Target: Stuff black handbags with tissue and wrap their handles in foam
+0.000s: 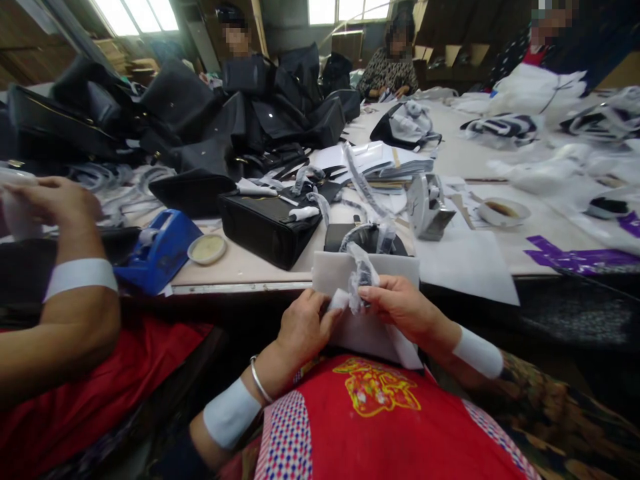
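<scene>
In front of my body, a white foam sheet [397, 265] stands against a black handbag [337, 238] at the table edge. A plastic-wrapped bag handle [364, 265] hangs down over the sheet. My right hand [403, 305] pinches the lower part of this handle between thumb and fingers. Just left of it, my left hand [304, 321] is closed on a small white foam piece [339, 300]. The two hands are close together but apart. The lower handle end is partly hidden by my right fingers.
A black bag [265, 223] lies left of my work, near a blue tape dispenser [159, 250] and a small round dish [207, 249]. On the right are a metal tape dispenser [429, 207] and another dish [504, 212]. A co-worker's arm [75, 287] reaches in at left.
</scene>
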Action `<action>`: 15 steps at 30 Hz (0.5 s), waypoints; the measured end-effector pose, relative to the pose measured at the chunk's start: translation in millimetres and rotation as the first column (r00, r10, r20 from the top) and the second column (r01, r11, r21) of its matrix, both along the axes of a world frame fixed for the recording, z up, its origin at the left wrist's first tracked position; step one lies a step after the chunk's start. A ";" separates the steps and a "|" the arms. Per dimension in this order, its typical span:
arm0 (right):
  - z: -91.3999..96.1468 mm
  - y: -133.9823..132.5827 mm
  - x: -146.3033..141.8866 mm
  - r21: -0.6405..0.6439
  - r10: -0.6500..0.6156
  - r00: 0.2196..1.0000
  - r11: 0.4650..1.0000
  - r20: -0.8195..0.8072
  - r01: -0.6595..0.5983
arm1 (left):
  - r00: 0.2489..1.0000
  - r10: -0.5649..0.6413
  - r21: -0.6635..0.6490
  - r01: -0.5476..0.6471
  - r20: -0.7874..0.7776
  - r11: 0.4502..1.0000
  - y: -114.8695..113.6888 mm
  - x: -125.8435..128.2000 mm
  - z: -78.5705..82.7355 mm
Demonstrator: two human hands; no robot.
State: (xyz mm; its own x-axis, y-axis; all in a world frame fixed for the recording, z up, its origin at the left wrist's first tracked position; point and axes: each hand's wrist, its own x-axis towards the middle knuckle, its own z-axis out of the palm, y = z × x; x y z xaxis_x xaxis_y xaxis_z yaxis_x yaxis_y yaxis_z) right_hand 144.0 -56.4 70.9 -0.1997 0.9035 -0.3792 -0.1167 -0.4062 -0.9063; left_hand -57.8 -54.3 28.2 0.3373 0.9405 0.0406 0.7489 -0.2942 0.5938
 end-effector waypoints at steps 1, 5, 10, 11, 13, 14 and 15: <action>-0.4 -1.3 -0.4 -0.012 -0.001 1.000 1.000 -0.003 0.001 | 0.999 0.003 -0.021 -0.005 -0.052 1.000 -3.5 1.4 -3.0; -3.4 -5.0 -0.4 -0.027 -0.012 0.998 1.000 0.067 0.014 | 0.996 -0.001 -0.145 -0.012 -0.087 0.989 -6.8 6.0 -6.2; -5.2 -6.9 3.6 -0.071 -0.050 0.998 0.996 0.044 0.053 | 0.990 0.002 -0.353 0.048 0.141 0.934 -3.4 -9.9 0.9; -5.2 -6.9 3.4 -0.083 -0.054 0.998 0.995 0.027 0.057 | 0.980 0.002 -0.401 0.079 0.198 0.913 -4.5 -14.9 2.2; -5.1 -6.7 1.0 -0.097 -0.052 0.999 0.994 -0.012 0.050 | 0.955 -0.005 -0.466 0.149 0.296 0.872 -8.9 -24.1 3.2; -5.3 -6.7 -1.0 -0.099 -0.047 0.998 0.994 -0.032 0.044 | 0.946 -0.024 -0.479 0.186 0.323 0.858 -11.9 -28.2 2.9; -5.7 -6.8 -3.3 -0.101 -0.045 0.998 0.994 -0.053 0.040 | 0.940 -0.059 -0.475 0.223 0.336 0.851 -15.4 -31.8 2.0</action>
State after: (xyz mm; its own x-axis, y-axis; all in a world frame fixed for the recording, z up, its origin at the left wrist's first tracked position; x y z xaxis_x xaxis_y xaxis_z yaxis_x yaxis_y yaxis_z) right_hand 140.7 -63.3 65.2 -0.1848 0.8697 -0.4576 -0.1841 -0.4881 -0.8532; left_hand -89.5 -69.7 30.2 0.5162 0.8022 -0.2999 0.4848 0.0150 0.8745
